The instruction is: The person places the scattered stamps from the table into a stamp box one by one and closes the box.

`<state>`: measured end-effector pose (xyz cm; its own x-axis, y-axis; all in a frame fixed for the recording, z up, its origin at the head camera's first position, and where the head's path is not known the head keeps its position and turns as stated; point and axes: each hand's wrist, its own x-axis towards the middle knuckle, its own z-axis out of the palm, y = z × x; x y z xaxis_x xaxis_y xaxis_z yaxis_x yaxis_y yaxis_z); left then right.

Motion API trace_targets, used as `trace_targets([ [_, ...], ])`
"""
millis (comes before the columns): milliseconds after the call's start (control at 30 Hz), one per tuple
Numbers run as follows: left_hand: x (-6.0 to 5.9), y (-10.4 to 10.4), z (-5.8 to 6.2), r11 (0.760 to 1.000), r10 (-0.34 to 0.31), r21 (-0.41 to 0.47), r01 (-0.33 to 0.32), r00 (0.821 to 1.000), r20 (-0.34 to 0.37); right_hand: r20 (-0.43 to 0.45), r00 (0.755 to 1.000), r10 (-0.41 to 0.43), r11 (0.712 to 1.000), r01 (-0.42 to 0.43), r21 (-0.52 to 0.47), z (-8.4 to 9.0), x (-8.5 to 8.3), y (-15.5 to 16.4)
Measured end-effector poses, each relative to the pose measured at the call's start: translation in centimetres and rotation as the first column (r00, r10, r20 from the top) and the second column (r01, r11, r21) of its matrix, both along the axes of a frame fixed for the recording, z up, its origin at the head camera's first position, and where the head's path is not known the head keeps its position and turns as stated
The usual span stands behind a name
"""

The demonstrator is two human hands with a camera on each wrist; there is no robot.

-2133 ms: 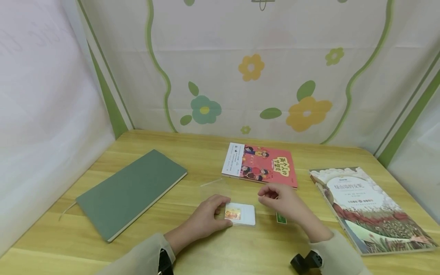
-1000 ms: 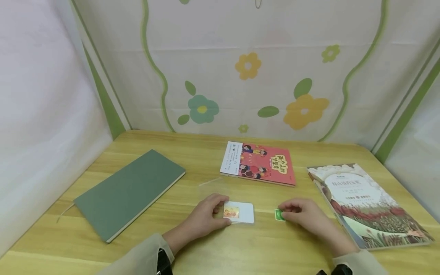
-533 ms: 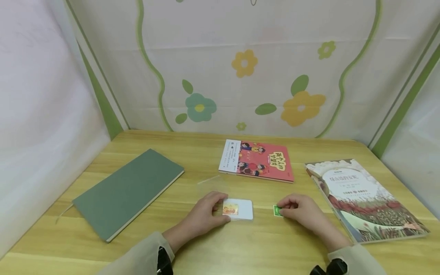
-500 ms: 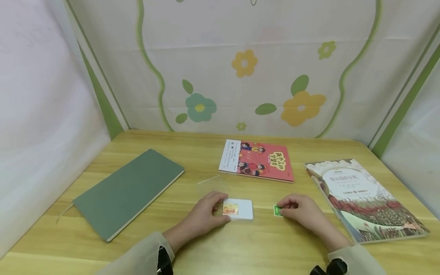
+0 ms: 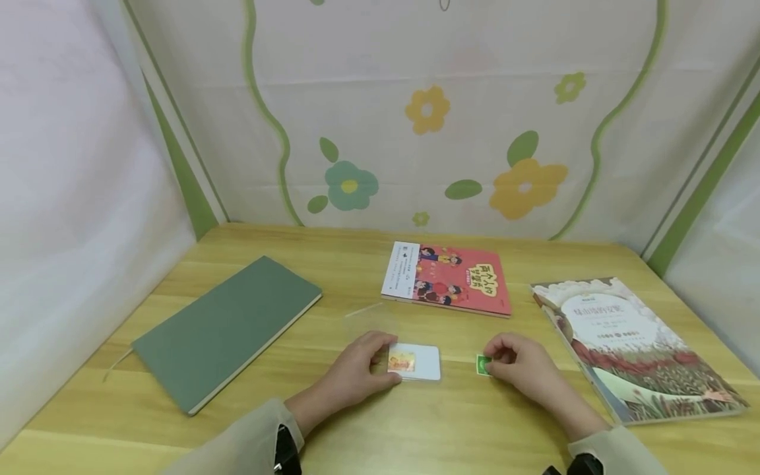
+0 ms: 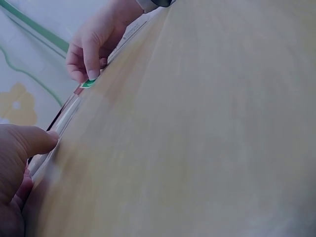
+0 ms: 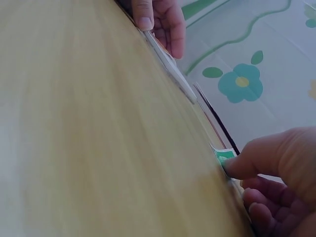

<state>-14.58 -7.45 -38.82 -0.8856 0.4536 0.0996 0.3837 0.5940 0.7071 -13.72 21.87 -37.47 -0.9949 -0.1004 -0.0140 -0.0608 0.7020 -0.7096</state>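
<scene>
Near the middle of the table lies a small white stack of cards [image 5: 427,361] with rounded corners. A small orange-gold picture [image 5: 402,361] sits on its left part. My left hand [image 5: 356,371] holds the stack's left end, thumb at the near edge and fingers at the far edge. To the right, my right hand [image 5: 525,369] pinches a small green stamp [image 5: 483,365] with a white border by its right side. In the right wrist view, the stamp [image 7: 224,155] is tilted up, close over the wood. The fingertips hide part of it.
A clear plastic sleeve [image 5: 368,320] lies behind the left hand. A green notebook [image 5: 228,333] is at the left, a red picture book [image 5: 457,280] at the back, and an illustrated book [image 5: 635,349] at the right. A patterned curtain [image 5: 386,112] stands behind the wooden table [image 5: 332,251].
Two seconds ago my right hand was nearer the white stack, with the stamp on the table below it. It moved right and took the stamp's edge. The left hand stays in place.
</scene>
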Motion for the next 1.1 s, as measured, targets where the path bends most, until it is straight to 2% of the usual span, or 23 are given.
trace_targets([
  [167, 0.0, 0.0, 0.0, 1.000, 0.000, -0.006, 0.000, 1.000, 0.003, -0.006, 1.000, 0.013, 1.000, -0.013, -0.002, 0.2, 0.0, -0.2],
  [367, 0.2, 0.0, 0.0, 1.000, -0.005, -0.004, 0.005, 1.000, -0.005, 0.081, 0.996, 0.036, 0.999, -0.035, -0.007, 0.8, -0.5, 0.2],
  [533, 0.2, 0.0, 0.1, 1.000, 0.001, -0.005, -0.001, 1.000, 0.005, 0.185, 0.981, 0.061, 0.993, -0.042, -0.106, 1.3, -1.3, 0.8],
  [700, 0.1, 0.0, 0.2, 1.000, 0.005, -0.014, -0.005, 1.000, 0.014, 0.242, 0.967, 0.076, 0.980, -0.027, -0.199, 1.6, -1.7, 0.6],
  [1000, 0.1, 0.0, 0.1, 1.000, -0.001, -0.005, 0.001, 1.000, 0.003, 0.270, 0.961, 0.055, 0.961, 0.022, -0.275, 2.0, -2.6, -0.1],
  [1100, 0.1, 0.0, 0.2, 1.000, 0.001, -0.005, -0.001, 1.000, 0.002, 0.270, 0.960, 0.072, 0.954, 0.013, -0.299, 2.1, -2.8, -0.6],
])
